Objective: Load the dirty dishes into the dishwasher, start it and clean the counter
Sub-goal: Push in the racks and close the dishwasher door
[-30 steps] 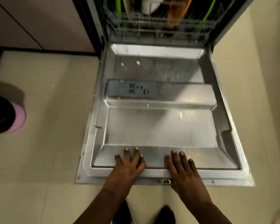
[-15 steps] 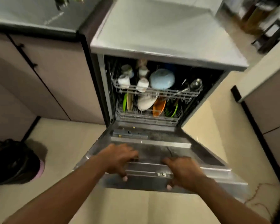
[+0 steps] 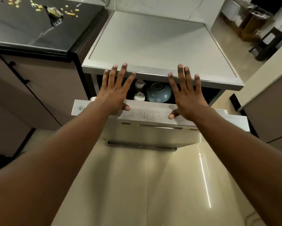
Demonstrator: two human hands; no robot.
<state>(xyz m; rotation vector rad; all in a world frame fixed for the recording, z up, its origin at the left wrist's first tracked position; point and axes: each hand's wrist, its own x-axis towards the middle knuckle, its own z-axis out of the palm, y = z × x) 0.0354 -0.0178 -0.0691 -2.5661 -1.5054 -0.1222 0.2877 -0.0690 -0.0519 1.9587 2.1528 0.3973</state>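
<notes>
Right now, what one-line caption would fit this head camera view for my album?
Both open hands, left hand and right hand, push the nearly closed dishwasher door shut, blue bowl visible inside.

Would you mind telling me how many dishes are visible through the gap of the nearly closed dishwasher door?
3: a blue bowl in the middle, a white cup beside its left, and another cup behind that. More may be hidden behind the door and hands.

Two hands are seen, the left hand [image 3: 115, 92] and the right hand [image 3: 188, 95], each with five fingers spread. One dishwasher door [image 3: 153, 128] is counted. Inside the gap, one blue bowl [image 3: 159, 92] and two small cups [image 3: 139, 89] are visible. Many food scraps [image 3: 39, 8] are scattered at the dark counter's [image 3: 31, 35] far edge.
</notes>
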